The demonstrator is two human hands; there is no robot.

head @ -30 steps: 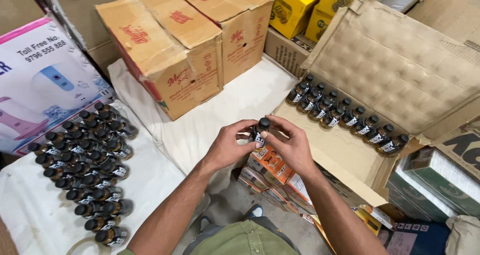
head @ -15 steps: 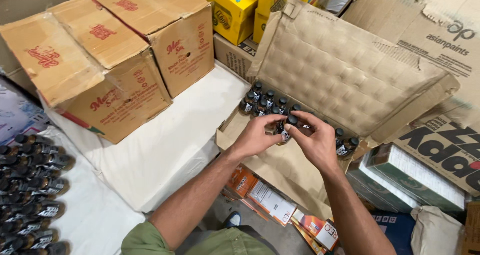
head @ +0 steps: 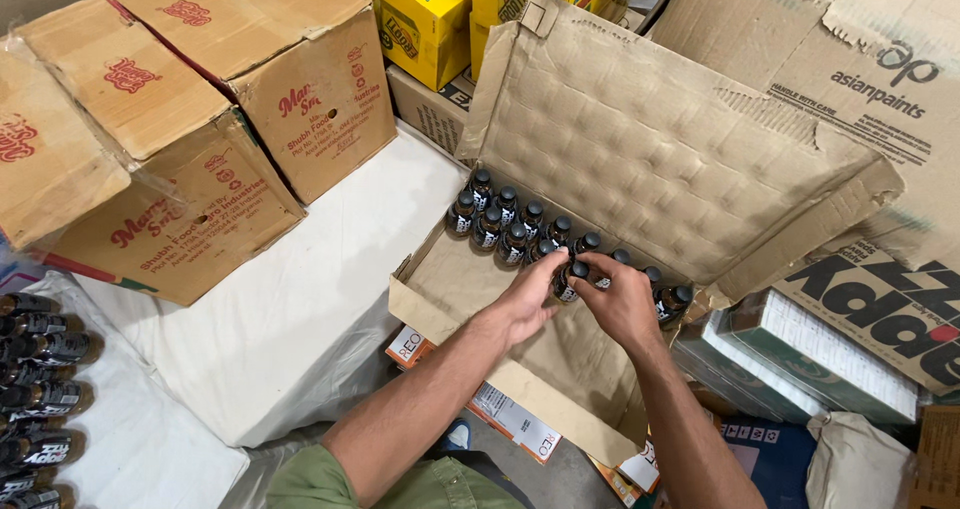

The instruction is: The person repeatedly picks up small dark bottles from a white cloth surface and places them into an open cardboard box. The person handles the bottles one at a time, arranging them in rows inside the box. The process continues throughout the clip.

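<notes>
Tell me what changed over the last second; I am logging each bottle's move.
Both hands, left and right, carried the small dark black-capped bottle from above the white cloth rightward into the open brown cardboard box, lowering it beside the rows of matching bottles. They still grip it. The closed brown cartons stayed put.

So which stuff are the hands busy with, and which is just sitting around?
Busy with: left hand, right hand, small dark bottle, open cardboard box, bottle rows.
Sitting around: brown cartons, yellow boxes, white sheet, bottles lying left.
</notes>
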